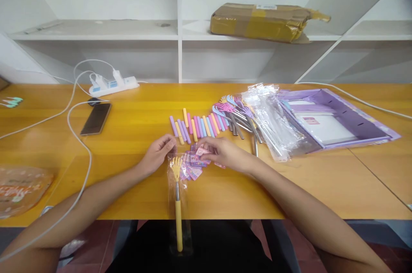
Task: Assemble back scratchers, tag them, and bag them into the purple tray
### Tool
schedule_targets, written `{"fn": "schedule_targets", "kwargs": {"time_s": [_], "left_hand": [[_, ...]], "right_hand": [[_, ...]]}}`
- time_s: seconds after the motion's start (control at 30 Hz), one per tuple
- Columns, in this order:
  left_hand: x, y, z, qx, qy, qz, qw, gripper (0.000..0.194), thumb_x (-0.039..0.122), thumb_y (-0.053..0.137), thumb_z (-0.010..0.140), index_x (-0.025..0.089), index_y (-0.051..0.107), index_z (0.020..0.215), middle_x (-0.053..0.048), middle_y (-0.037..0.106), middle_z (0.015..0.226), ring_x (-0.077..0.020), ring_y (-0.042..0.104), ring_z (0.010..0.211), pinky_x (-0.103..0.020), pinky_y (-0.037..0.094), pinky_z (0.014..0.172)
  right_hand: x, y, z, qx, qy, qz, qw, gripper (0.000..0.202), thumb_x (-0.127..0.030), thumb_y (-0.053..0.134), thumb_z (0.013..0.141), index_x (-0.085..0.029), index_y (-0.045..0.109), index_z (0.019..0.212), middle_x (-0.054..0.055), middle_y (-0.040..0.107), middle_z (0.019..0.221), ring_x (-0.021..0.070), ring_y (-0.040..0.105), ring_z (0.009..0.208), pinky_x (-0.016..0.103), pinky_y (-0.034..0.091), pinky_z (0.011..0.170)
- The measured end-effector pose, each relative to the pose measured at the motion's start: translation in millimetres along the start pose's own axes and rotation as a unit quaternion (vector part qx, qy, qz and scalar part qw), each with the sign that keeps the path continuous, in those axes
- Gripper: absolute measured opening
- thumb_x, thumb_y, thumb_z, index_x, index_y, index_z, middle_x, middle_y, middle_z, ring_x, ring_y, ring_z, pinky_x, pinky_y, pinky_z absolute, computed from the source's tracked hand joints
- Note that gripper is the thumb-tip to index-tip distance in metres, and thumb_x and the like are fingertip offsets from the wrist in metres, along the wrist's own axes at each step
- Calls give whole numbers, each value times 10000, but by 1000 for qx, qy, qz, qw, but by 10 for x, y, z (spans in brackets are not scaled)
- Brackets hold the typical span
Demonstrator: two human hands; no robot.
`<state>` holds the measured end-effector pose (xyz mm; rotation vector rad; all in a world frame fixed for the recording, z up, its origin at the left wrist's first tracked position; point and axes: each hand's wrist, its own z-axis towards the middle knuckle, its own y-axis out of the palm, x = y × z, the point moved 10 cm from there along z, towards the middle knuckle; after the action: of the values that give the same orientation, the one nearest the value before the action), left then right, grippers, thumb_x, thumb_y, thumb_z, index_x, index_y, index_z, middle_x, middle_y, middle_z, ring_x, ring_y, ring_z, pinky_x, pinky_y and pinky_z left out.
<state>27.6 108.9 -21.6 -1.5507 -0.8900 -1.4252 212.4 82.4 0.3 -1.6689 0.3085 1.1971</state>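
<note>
My left hand (pixel 158 153) is closed in a pinch at the top edge of a clear plastic bag (pixel 188 221). Inside the bag is a yellow back scratcher (pixel 178 217), claw end up, with a short metal shaft and a yellow handle reaching past the table's front edge. My right hand (pixel 222 153) pinches a small pink printed card (pixel 202 151) just above a loose pile of purple and pink cards (pixel 194 173). Behind the hands lies a row of pastel handle tubes (pixel 201 127) in purple, yellow, pink and blue.
Back scratcher heads with metal shafts (pixel 236 114) lie beside clear bags (pixel 268 122) and an open purple box (pixel 349 118). A phone (pixel 95 118), power strip (pixel 114 86) and white cable (pixel 86 148) are at left; the cable crosses over my left arm. A taped carton (pixel 257 22) sits on the shelf.
</note>
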Motion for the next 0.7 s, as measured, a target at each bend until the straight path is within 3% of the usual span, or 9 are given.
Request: {"fn": "schedule_targets", "kwargs": {"time_s": [0.13, 0.3, 0.4, 0.57, 0.7], "left_hand": [[16, 32, 29, 17, 31, -41, 999, 351, 541, 592, 1000, 211, 539, 890, 39, 583, 729, -123, 555, 652, -247, 480, 649], [11, 176, 77, -9, 45, -15, 999, 328, 509, 571, 1021, 203, 573, 904, 30, 570, 766, -129, 573, 695, -258, 492, 697], [15, 219, 75, -14, 48, 16, 999, 318, 505, 565, 1026, 201, 614, 946, 17, 593, 813, -137, 594, 749, -262, 487, 732], [18, 245, 56, -24, 49, 44, 998, 324, 503, 533, 1042, 201, 613, 957, 20, 592, 780, -142, 573, 725, -263, 449, 707], [66, 229, 59, -11, 61, 70, 996, 350, 504, 542, 1035, 191, 595, 888, 31, 517, 750, -135, 504, 699, -256, 407, 677]], "right_hand": [[-118, -187, -26, 119, -58, -14, 991, 156, -342, 694, 975, -207, 617, 993, -12, 653, 810, 129, 570, 674, 251, 414, 609], [-548, -227, -182, 214, -202, -21, 955, 99, -263, 578, 1041, -211, 596, 959, 34, 638, 891, 155, 599, 798, 296, 478, 721], [-647, -209, -214, 238, -205, -59, 948, 115, -225, 552, 1049, -212, 573, 937, 33, 611, 863, 155, 568, 778, 297, 456, 698], [-587, -188, -161, 204, -170, -105, 958, 260, -243, 556, 1044, -217, 471, 800, -13, 476, 756, 133, 461, 674, 287, 373, 625], [-647, -285, -229, 242, -193, -104, 945, 282, -229, 495, 1058, -222, 454, 779, -2, 456, 743, 150, 446, 680, 311, 370, 631]]}}
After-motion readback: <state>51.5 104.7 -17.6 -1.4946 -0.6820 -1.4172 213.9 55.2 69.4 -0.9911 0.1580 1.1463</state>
